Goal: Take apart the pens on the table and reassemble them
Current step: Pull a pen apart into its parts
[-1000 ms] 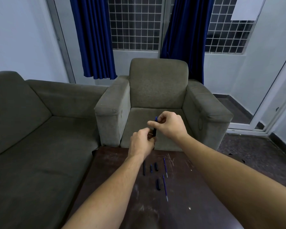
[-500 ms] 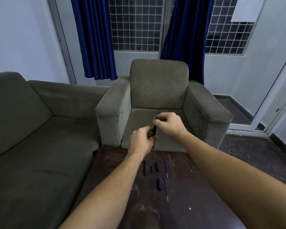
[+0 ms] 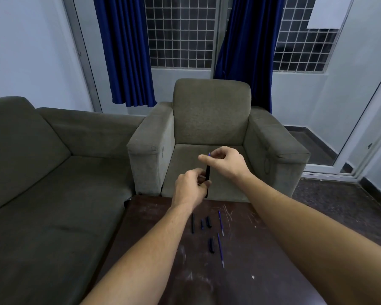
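- A person's left hand holds a black pen barrel in the air, above the far edge of a dark, scratched surface. Its grip is curled round the barrel's lower half.
- The barrel stands nearly upright, long axis running up and down. Its lower end pokes out below the left hand.
- The right hand sits just above and to the right. Its grip appears to pinch a thin blue refill that sticks out of the barrel's top.
- The refill lines up with the barrel, so the coming move probably runs straight along that axis, led by the right hand, which is nearer the top end.
- Below, on the surface, lie two loose refills and several black pieces, well apart from both hands.
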